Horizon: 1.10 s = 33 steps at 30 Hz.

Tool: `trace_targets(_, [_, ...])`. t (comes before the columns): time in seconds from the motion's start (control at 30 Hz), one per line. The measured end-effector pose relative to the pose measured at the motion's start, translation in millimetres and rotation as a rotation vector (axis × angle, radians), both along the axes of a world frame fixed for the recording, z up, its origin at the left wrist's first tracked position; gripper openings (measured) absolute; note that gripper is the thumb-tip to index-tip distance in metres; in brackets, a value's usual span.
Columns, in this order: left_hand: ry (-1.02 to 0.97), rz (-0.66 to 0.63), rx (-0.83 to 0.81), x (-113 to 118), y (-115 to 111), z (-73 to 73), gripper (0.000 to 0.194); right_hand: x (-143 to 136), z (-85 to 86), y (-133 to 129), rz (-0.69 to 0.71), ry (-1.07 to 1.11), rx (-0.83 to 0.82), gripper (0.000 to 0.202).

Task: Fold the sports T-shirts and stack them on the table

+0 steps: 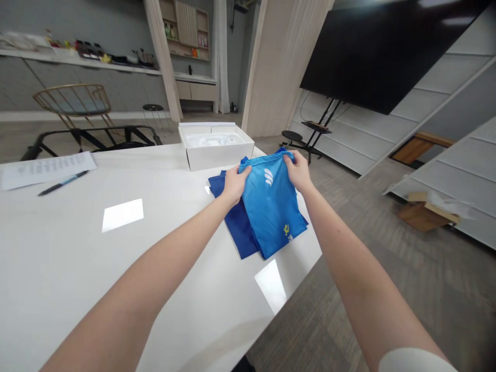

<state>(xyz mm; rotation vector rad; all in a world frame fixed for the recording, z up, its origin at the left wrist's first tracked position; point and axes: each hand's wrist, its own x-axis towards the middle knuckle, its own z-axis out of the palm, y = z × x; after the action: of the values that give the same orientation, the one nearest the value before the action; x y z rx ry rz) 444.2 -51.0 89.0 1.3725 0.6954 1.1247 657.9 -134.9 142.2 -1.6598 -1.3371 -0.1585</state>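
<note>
A light blue folded cloth garment with a white logo and a small yellow print is held by its top edge. My left hand pinches its upper left corner, and my right hand grips the upper right corner. Under and to the left of it, a dark blue folded cloth lies on the white table. The lower part of the light blue garment hangs over the dark one. Just behind them stands an open white box with white wrapping inside.
A printed sheet and a pen lie on the left of the table. The table's right edge runs close by the cloths. Chairs stand beyond the table, a large screen is at the back right, and a cardboard box sits on the floor.
</note>
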Motion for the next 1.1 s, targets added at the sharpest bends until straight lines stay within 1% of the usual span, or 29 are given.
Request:
trace_targets(0.07, [0.16, 0.082, -0.026, 0, 24, -18.1, 0.033, -1, -18.4, 25, -0.06, 0.005, -0.171, 0.036])
trace_targets(0.13, [0.378, 0.163, 0.021, -7, 39, -39.5, 0.054, -5, -45.1, 40, -0.14, 0.021, -0.446, 0.049])
trace_targets(0.17, [0.472, 0.185, 0.08, -13, 44, -49.4, 0.064, -9, -58.7, 42, -0.174, 0.021, -0.589, 0.06])
trace_targets(0.2, [0.544, 0.188, 0.158, -18, 45, -58.2, 0.069, -12, -71.1, 43, -0.197, 0.011, -0.709, 0.068])
trace_targets(0.23, [0.595, 0.176, 0.25, -24, 46, -65.3, 0.069, -16, -81.2, 42, -0.211, -0.007, -0.782, 0.072])
trace_targets(0.27, [0.63, 0.149, 0.345, -29, 45, -70.7, 0.066, -19, -88.4, 39, -0.217, -0.037, -0.812, 0.072])
trace_targets(0.3, [0.654, 0.116, 0.43, -33, 43, -74.4, 0.06, -21, -92.6, 36, -0.214, -0.073, -0.8, 0.071])
trace_targets(0.37, [0.677, 0.064, 0.533, -40, 40, -77.1, 0.05, -26, -92.9, 30, -0.198, -0.147, -0.697, 0.068])
trace_targets(0.43, [0.665, 0.062, 0.554, -45, 36, -75.2, 0.043, -32, -86.3, 25, -0.184, -0.2, -0.58, 0.066])
trace_targets(0.5, [0.629, 0.079, 0.531, -51, 30, -70.0, 0.037, -41, -77.9, 22, -0.137, -0.224, -0.508, 0.057])
trace_targets(0.53, [0.61, 0.081, 0.513, -55, 27, -66.4, 0.034, -48, -74.1, 21, -0.084, -0.232, -0.495, 0.048])
trace_targets(0.6, [0.581, 0.072, 0.486, -67, 18, -57.8, 0.031, -66, -68.1, 20, 0.067, -0.246, -0.486, 0.03])
trace_targets(0.67, [0.569, 0.066, 0.485, -84, 7, -48.3, 0.029, -91, -63.6, 20, 0.193, -0.247, -0.461, 0.021])
trace_targets(0.77, [0.563, 0.114, 0.479, -121, -9, -36.4, 0.032, -141, -57.3, 21, 0.295, -0.192, -0.421, 0.018])
trace_targets(0.87, [0.553, 0.218, 0.417, -176, -22, -31.0, 0.035, -201, -52.8, 23, 0.4, -0.106, -0.437, 0.019])
trace_targets(0.97, [0.603, 0.3, 0.389, -245, -31, -30.8, 0.032, -268, -54.1, 28, 0.519, -0.06, -0.445, 0.018])
trace_targets(1.1, [0.675, 0.464, 0.321, -348, -38, -31.1, 0.029, -370, -64.0, 40, 0.691, 0.014, -0.465, 0.017])
